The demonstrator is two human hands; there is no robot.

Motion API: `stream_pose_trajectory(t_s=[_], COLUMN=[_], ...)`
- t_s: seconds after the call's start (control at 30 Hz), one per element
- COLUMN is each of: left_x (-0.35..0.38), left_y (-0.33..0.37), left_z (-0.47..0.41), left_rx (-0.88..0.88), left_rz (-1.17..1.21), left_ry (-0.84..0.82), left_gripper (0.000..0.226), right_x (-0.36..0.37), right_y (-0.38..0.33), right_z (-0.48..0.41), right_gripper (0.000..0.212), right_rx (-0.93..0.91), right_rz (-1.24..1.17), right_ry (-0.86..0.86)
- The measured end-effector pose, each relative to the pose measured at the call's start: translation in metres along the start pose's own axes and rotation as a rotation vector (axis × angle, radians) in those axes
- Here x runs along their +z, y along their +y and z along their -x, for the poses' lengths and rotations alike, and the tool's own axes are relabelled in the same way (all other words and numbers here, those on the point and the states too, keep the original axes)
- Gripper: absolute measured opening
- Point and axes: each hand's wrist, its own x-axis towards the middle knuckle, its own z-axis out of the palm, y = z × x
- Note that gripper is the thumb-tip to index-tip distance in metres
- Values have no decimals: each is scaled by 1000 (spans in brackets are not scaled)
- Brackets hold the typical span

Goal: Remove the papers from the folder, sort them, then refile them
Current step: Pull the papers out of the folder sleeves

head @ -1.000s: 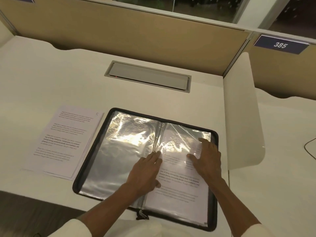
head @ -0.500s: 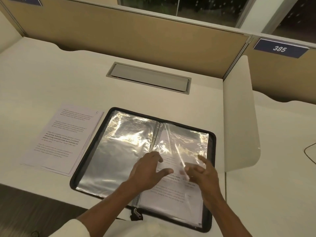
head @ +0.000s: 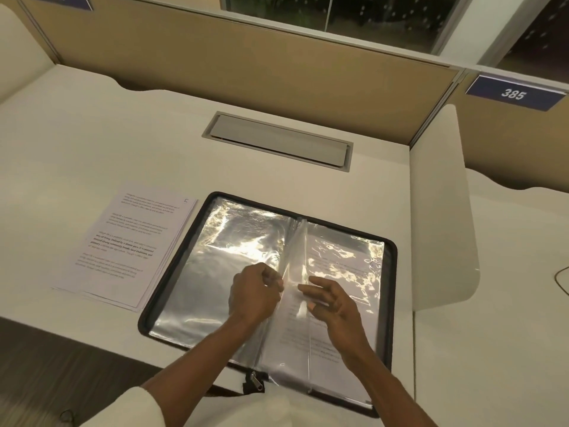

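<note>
The black zip folder (head: 392, 303) lies open flat on the desk (head: 123, 134), close to the front edge and a little right of the middle, and both my hands are over its lower half by the spine. My left hand (head: 255, 292) sits just left of the spine with its fingers curled, pinching the edge of a clear sleeve (head: 294, 263) that stands up off the spine between the two halves. My right hand (head: 332, 300) is just right of it, over the right half, fingers loosely spread and holding nothing. I cannot tell whether its fingertips touch the plastic. A printed sheet (head: 311, 343) shows through the right-hand pocket beneath that hand. The stack of printed sheets (head: 126, 245) lies left of the folder, beside its left rim and well clear of both hands.

Glare on the plastic washes out most of the left half, so I cannot say what its pockets hold. The print on every sheet is too small to read. My wrists cover part of the folder's front rim, where only the zip pull (head: 256, 380) shows.
</note>
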Motion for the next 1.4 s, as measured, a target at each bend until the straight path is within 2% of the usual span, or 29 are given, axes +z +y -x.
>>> stream_pose_trajectory(t_s=[0.13,0.27,0.43,0.57,0.7,0.8,0.9,1.0,1.07,1.17,1.4], left_x=[-36,-75,-109,-120,-119,-116,-114,-110,-104,-88,-11], left_y=[-15,-27,-27,-31,-36,-36,-32,-29,-24,-13,19], left_z=[-23,-46,-67,-79,-85,-87,-88,-90,-87,-79,-52], left_rx=[-62,-80,-86,-132,-162,-161,-145,-66,5,131,495], left_rz=[-15,-58,-237,-348,-446,-552,-719,-906,-967,-832,-587], left_ry=[90,167,307,330,306,304,315,354,349,284,-18], left_gripper=[27,16,22,18,16,20,39,47,39,16,24], right_x=[-10,-21,-28,-36,-48,-58,-63,-66,-66,-66,-70], right_y=[22,38,46,48,46,41,37,35,34,35,31], right_z=[-10,-14,-25,-31,-35,-37,-37,-39,-40,-42,-47], right_gripper=[55,66,80,86,88,92,97,101,103,103,98], right_rx=[-86,-195,-162,-150,-123,-91,-44,-26,-10,8,42], right_rz=[317,572,856,964,975,955,951,944,941,942,949], right_ry=[110,157,178,212,247,269,287,301,304,320,354])
